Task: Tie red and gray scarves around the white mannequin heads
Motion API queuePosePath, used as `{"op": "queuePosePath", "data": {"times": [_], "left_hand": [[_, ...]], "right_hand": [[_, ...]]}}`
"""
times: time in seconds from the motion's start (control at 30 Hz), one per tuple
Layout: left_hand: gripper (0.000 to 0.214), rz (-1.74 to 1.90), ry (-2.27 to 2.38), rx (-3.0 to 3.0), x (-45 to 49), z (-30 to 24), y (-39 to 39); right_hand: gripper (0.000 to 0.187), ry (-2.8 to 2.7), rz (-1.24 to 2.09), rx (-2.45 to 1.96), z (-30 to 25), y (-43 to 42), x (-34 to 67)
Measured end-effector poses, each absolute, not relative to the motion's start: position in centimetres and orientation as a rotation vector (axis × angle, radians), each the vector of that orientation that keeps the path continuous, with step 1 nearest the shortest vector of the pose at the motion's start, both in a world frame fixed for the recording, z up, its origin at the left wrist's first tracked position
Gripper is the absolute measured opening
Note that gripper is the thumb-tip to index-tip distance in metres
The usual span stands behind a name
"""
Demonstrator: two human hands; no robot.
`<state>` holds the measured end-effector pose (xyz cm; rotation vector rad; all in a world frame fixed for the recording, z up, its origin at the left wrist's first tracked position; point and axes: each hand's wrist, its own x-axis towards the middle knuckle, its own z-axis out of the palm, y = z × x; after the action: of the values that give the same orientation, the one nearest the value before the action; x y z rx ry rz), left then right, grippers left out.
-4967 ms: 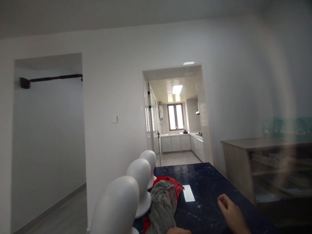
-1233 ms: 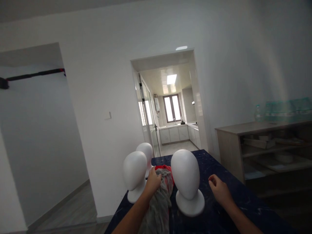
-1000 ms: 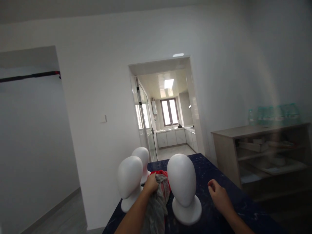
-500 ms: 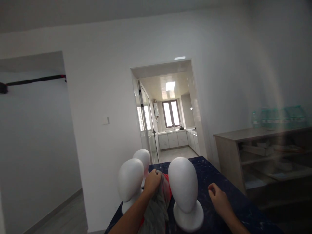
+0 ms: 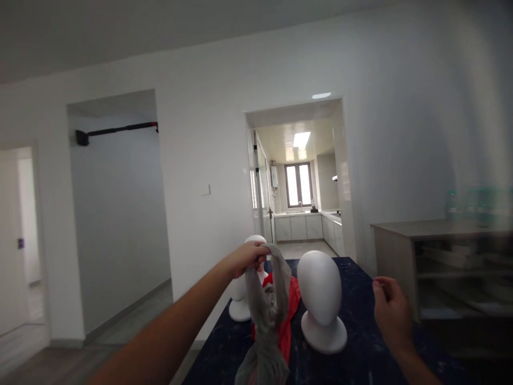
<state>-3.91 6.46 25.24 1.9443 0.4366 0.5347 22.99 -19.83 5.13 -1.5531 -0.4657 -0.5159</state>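
My left hand (image 5: 246, 256) is raised above the dark blue marbled table (image 5: 360, 342) and is closed on a grey cloth (image 5: 266, 305), which hangs down from it. A red cloth (image 5: 289, 315) hangs or lies partly behind the grey one. My right hand (image 5: 390, 310) hovers over the table's right side with its fingers curled loosely and nothing visible in them. A white foam mannequin head (image 5: 320, 302) stands on the table between my hands. Two more white heads (image 5: 242, 299) stand behind my left hand, mostly hidden by it and the cloth.
A wooden shelf unit (image 5: 444, 267) with items on its shelves stands at the right wall. Straight ahead a doorway (image 5: 298, 182) opens onto a lit kitchen. At the left another opening (image 5: 116, 214) has a black bar across its top.
My left hand has lifted the grey cloth off the table and up into the air. The view has swung to the left. My right hand has risen slightly.
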Motion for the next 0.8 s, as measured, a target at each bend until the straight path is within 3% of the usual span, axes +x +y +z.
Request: {"op": "queuePosePath", "data": {"times": [0.13, 0.27, 0.3, 0.43, 0.6, 0.8], "left_hand": [[0.018, 0.405, 0.322, 2.034, -5.7, 28.4, 3.6], [0.019, 0.495, 0.216, 2.256, -6.5, 31.5, -0.2], [0.02, 0.535, 0.197, 2.308, -6.8, 32.3, -1.0], [0.019, 0.666, 0.155, 2.449, -9.3, 35.9, -2.3], [0.023, 0.635, 0.142, 2.808, -12.3, 39.4, -0.5], [0.009, 1.065, 0.276, 2.684, -12.7, 42.4, -0.8]], "right_hand": [[0.032, -0.996, -0.27, -1.413, 11.6, -17.7, 13.2], [0.085, -1.162, 0.022, -1.24, 15.9, -13.5, 7.6], [0.083, -1.164, 0.144, -1.209, 16.7, -12.7, 7.1], [0.034, -1.179, 0.614, -1.09, 20.2, -12.2, 7.5], [0.028, -1.274, 0.741, -1.001, 25.8, -15.0, 9.7], [0.028, -1.522, 0.832, -1.053, 30.9, -18.6, 10.9]]}}
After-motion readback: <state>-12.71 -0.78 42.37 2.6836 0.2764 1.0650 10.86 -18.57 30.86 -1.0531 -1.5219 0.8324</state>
